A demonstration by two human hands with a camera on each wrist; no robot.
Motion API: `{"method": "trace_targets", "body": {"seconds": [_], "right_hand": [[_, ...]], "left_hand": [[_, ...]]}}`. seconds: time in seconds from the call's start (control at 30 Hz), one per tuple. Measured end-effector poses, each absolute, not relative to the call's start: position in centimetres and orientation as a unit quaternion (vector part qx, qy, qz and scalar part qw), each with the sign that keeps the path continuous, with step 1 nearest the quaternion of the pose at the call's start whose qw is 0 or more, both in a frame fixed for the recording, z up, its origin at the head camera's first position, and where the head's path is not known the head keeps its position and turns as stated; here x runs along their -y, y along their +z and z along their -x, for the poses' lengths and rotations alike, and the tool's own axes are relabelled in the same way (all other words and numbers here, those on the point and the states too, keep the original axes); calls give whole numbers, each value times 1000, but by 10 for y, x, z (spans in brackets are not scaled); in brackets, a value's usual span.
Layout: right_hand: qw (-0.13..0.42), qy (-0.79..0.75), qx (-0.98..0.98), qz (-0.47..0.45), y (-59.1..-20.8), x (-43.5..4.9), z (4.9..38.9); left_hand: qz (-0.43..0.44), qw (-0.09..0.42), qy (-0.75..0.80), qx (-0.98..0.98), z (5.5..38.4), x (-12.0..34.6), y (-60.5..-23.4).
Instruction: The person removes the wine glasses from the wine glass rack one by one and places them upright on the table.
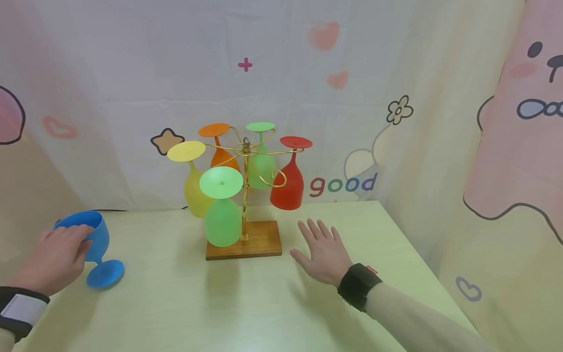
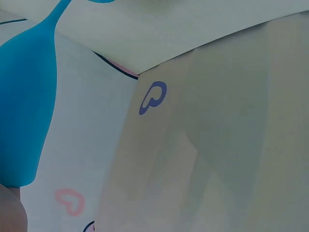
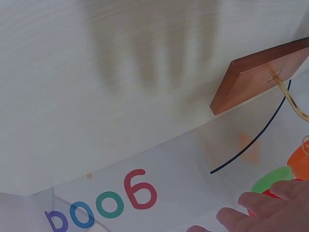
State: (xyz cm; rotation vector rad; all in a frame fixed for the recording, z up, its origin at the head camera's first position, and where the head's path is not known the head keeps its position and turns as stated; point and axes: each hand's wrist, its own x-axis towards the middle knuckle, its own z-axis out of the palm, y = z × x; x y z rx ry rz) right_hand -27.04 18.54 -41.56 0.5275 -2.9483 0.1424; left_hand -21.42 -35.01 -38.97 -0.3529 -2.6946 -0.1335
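At the left of the head view, my left hand [image 1: 57, 254] grips a blue plastic goblet [image 1: 100, 240] by its rim, the foot tilted out to the right. In the left wrist view the goblet's bowl [image 2: 29, 106] fills the left side, with a fingertip at its rim. My right hand [image 1: 323, 254], fingers spread and holding nothing, hovers palm down right of a gold wire goblet rack [image 1: 245, 195] on a wooden base [image 1: 266, 239]. Nearest that hand hangs an upside-down red goblet [image 1: 288, 188].
Also hanging upside down are a yellow goblet [image 1: 195, 195], an orange goblet [image 1: 224, 159], a green goblet [image 1: 264, 168] at the back and a light green goblet [image 1: 223, 222] in front. A curled wire arm [image 1: 281, 185] points front right. Printed cloth [image 1: 281, 88] stands behind the pale table [image 1: 176, 303].
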Motion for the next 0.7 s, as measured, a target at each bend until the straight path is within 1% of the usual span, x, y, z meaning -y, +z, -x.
{"method": "trace_targets", "body": {"seconds": [0.2, 0.53, 0.7], "right_hand": [[69, 50, 981, -174, -414, -185, 269], [69, 48, 980, -178, -415, -183, 269], [71, 47, 980, -179, -416, -183, 269]], "left_hand": [[126, 217, -47, 967, 212, 357, -394], [109, 192, -46, 974, 210, 359, -400], [119, 206, -46, 970, 209, 360, -400]]}}
